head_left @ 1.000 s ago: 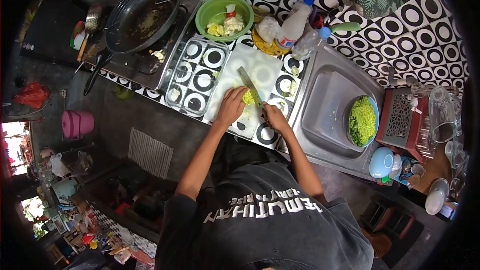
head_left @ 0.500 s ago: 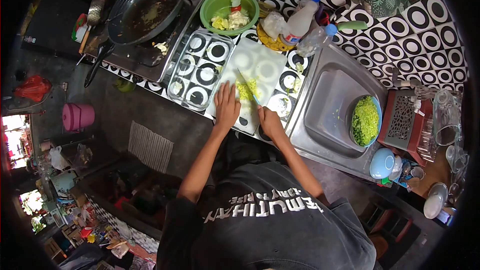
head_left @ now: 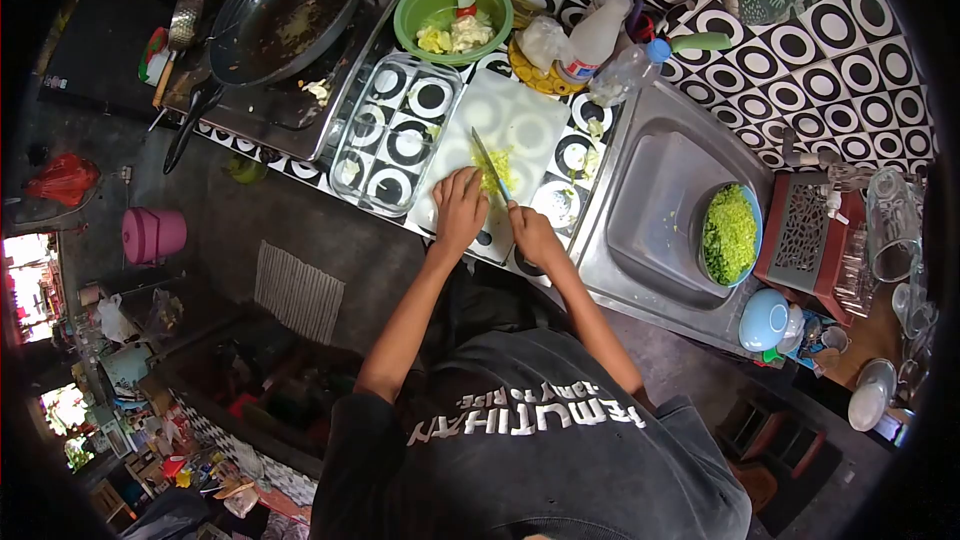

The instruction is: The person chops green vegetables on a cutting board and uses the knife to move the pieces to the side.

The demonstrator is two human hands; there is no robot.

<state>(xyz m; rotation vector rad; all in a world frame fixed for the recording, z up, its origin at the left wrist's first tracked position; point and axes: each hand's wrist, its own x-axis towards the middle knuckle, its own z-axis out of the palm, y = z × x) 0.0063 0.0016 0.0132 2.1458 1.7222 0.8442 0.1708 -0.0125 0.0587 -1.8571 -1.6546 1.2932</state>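
Note:
My right hand (head_left: pixel 534 237) is closed round the blue handle of a knife (head_left: pixel 490 160), its blade pointing away from me. The blade lies across a small heap of finely chopped light-green vegetable (head_left: pixel 503 172), on a whitish translucent cutting board (head_left: pixel 525 118). On the board's left side, my left hand (head_left: pixel 461 210) rests with bent, slightly parted fingers. Its fingertips are at the heap's near-left edge, close to the blade. I cannot make out anything held in them.
A clear glass dish (head_left: pixel 345 168) stands left of the board, with a green bowl (head_left: pixel 405 25) behind it. A large pan (head_left: pixel 285 25) sits on the stove. To the right, the steel sink (head_left: pixel 625 230) holds a bowl of chopped greens (head_left: pixel 730 235). Bottles (head_left: pixel 598 35) stand behind.
My left hand has moved a little right, toward the chopped heap, and its fingers are more bent. The knife stays over the heap in my right hand. The whole view has shifted slightly.

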